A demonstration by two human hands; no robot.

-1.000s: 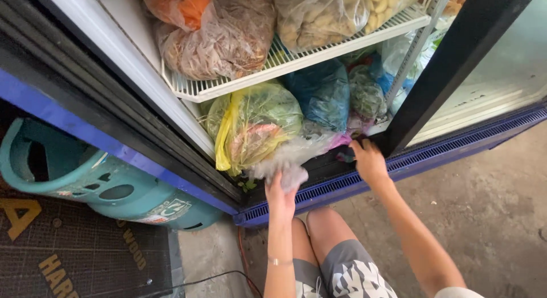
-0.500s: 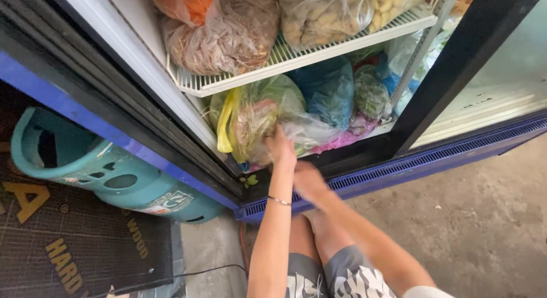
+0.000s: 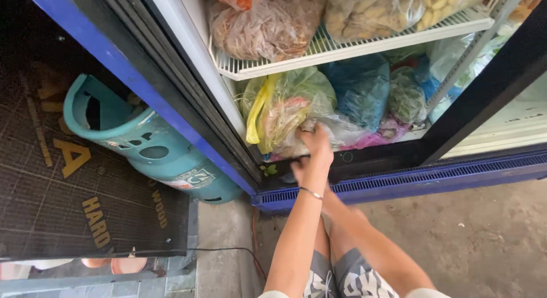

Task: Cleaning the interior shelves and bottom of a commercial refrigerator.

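I squat before an open fridge. My left hand, a thin bracelet on its wrist, reaches onto the bottom shelf and grips the crumpled clear plastic bag. That bag lies in front of a larger bag of green vegetables with a yellow handle. My right hand is mostly hidden behind my left wrist, low at the fridge's front sill, so its grip cannot be made out. A blue bag and a pink bag sit just to the right.
A white wire shelf above carries more filled bags. The black door frame stands at right and the blue grille base below. A teal gas cylinder lies on its side at left, beside a black mat. My knees are underneath.
My left hand went up from the sill onto the bags. My right hand left the right-side bags and came in under my left forearm. The view shifted closer.
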